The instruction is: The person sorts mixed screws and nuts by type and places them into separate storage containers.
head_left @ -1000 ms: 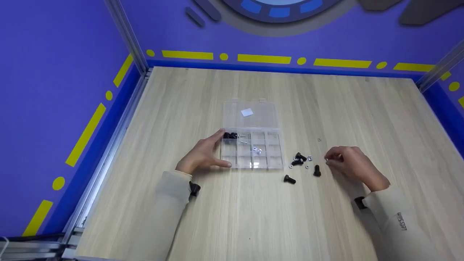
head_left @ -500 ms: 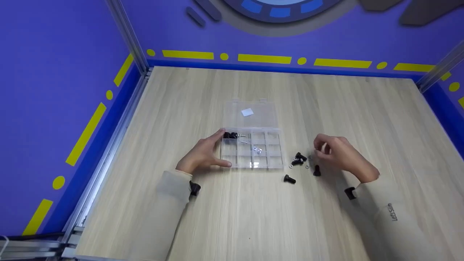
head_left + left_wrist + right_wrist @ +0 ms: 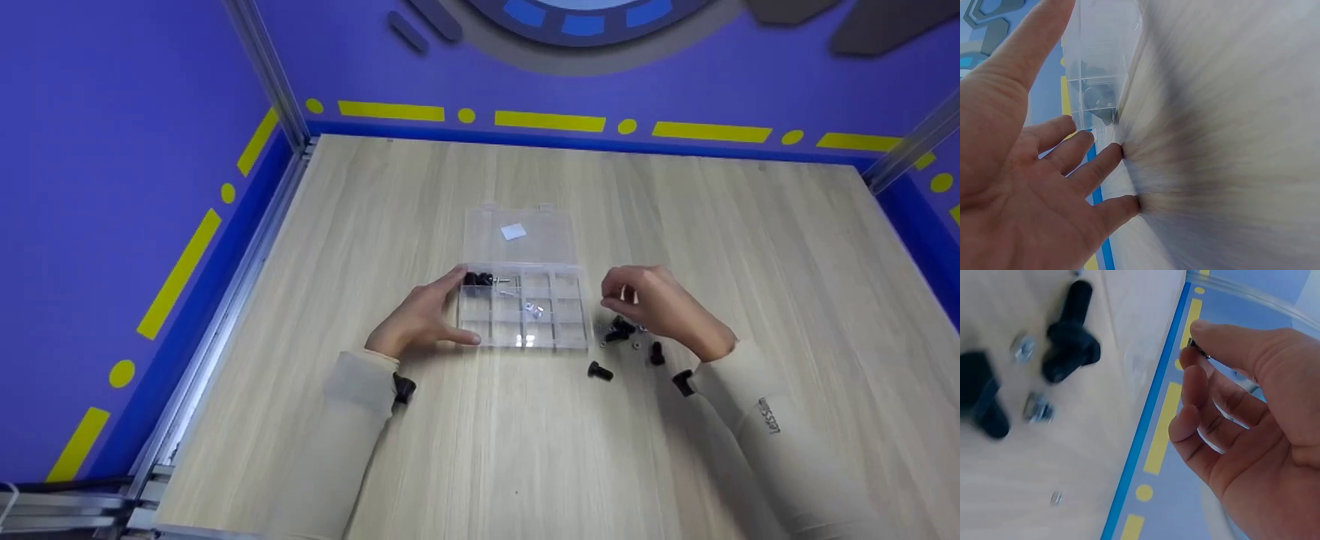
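Observation:
A clear plastic compartment box (image 3: 568,330) lies on the wooden table with its lid (image 3: 487,251) folded back. My left hand (image 3: 420,319) rests along the box's left side, thumb at the front corner and fingers spread. My right hand (image 3: 664,304) is raised just right of the box, pinching a small metal screw (image 3: 1200,350) between thumb and index finger. Black bolts (image 3: 478,279) fill the box's back left compartment, with silver screws (image 3: 502,281) beside them. Shiny nuts (image 3: 534,309) lie in a middle compartment.
Beneath and in front of my right hand, several loose black bolts (image 3: 619,330) lie among small silver nuts (image 3: 1039,408). One black bolt (image 3: 600,371) lies apart, nearer me. A white paper (image 3: 513,232) shows at the lid. Blue panels (image 3: 555,82) stand behind the table.
My right hand has lifted from the table at the right and moved left toward the box, over the loose bolts, keeping its pinch. My left hand stays at the box.

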Action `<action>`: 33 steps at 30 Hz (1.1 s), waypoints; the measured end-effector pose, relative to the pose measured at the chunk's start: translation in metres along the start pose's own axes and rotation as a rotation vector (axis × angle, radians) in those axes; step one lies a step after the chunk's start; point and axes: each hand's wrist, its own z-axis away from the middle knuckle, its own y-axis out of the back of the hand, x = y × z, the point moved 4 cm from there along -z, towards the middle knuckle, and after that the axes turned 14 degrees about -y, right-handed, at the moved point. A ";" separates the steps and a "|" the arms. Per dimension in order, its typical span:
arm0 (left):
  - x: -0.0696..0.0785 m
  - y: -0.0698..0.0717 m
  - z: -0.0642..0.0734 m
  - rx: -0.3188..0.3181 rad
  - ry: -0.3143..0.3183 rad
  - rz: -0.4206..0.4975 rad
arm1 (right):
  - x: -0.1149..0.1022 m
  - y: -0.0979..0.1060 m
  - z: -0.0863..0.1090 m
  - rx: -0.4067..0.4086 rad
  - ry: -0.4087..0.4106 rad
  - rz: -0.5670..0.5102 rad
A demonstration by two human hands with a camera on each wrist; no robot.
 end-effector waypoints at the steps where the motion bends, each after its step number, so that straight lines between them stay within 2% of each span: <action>1: 0.000 0.000 0.000 0.001 0.003 0.002 | -0.003 -0.001 -0.002 0.000 0.011 0.006; 7: 0.000 0.000 0.000 0.001 0.001 0.002 | -0.020 -0.008 -0.014 -0.012 0.032 0.018; 16: 0.001 0.000 0.001 -0.004 -0.009 0.017 | -0.034 -0.023 -0.027 -0.102 0.009 -0.021; 23: 0.000 0.000 0.000 -0.004 -0.004 0.016 | -0.044 -0.036 -0.033 -0.198 0.029 -0.002; 33: 0.001 0.000 0.001 0.001 -0.006 0.026 | -0.050 -0.051 -0.035 -0.304 -0.024 0.081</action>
